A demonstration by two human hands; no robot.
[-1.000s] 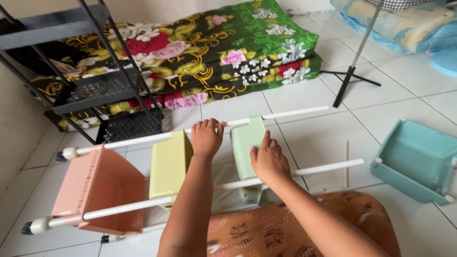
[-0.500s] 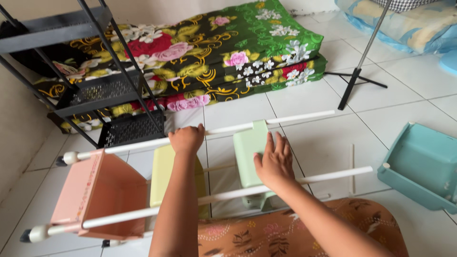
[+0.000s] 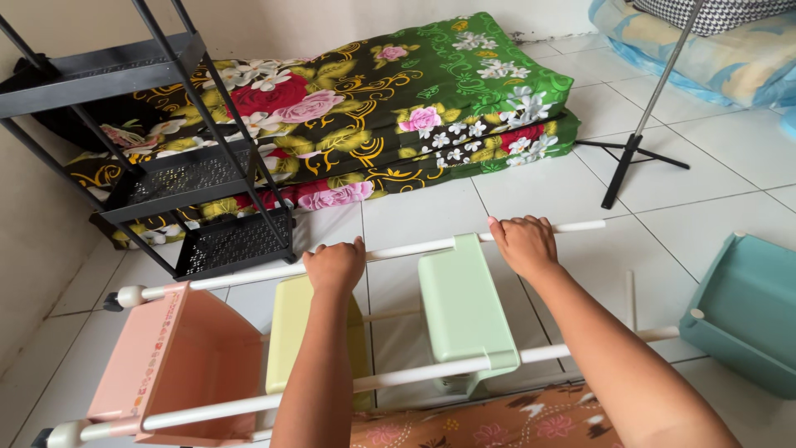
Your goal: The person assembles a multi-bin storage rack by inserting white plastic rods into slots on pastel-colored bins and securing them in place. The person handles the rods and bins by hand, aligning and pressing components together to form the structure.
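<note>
Both hands on the far white pole (image 3: 398,251) of the tipped-over shelf rack: left hand (image 3: 334,267) clenched around it from above, right hand (image 3: 523,245) wrapped over it further along, fingers curled down the far side. Between the two hands, clipped to that same pole, a pale green tray (image 3: 464,311), running back toward the near white pole (image 3: 373,382) under the forearms. Directly beneath the left wrist, a yellow tray (image 3: 290,340), partly hidden by the arm. Off to the outside of the left hand, a pink tray (image 3: 178,365) with a patterned rim, hanging between both poles. Well out beyond the right hand, a loose teal tray (image 3: 746,315) lying apart on the white tiled floor (image 3: 539,191), with a thin loose white rod (image 3: 630,290) on the tiles between it and the right forearm. Ahead of the left hand, a black metal rack (image 3: 166,166) leaning at a tilt. Ahead of both hands, a folded floral mattress (image 3: 373,108) in green, black and red. Past the right hand, a dark tripod stand (image 3: 632,153) standing on the tiles, blue bedding (image 3: 696,58) behind it.
</note>
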